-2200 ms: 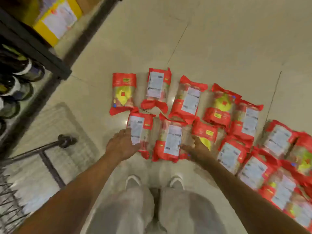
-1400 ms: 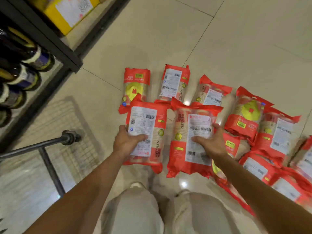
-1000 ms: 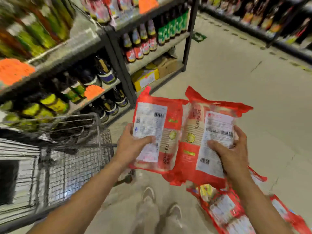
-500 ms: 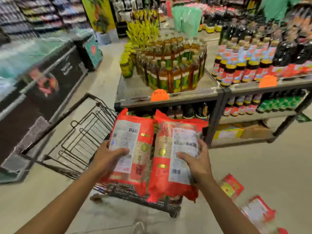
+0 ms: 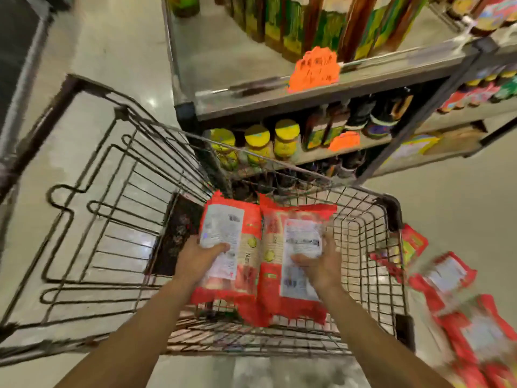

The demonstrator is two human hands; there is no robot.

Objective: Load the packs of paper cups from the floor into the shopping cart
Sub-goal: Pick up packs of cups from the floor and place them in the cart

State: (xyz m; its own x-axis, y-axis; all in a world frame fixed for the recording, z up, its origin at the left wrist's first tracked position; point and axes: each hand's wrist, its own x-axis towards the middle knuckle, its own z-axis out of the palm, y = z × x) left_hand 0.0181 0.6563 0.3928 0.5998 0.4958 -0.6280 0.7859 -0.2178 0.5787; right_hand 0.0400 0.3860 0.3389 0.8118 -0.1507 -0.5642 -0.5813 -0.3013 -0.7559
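I hold two red packs of paper cups with white labels low inside the wire shopping cart [image 5: 363, 239]. My left hand [image 5: 197, 259] grips the left pack [image 5: 237, 233] by its left edge, thumb across the label. My right hand [image 5: 321, 264] grips the right pack [image 5: 291, 261] from its right side. The packs lie side by side, touching. Several more red packs [image 5: 458, 312] lie blurred on the floor to the right of the cart.
The cart's folded child-seat flap [image 5: 98, 219] spreads to the left. A metal shelf unit [image 5: 307, 93] with bottles and yellow-lidded jars [image 5: 257, 144] stands just beyond the cart, with orange price tags [image 5: 314, 68]. Pale tiled floor surrounds it.
I lifted both packs from the floor, turned left to the cart and lowered them from above the rim down into the basket. Both hands keep their grip.
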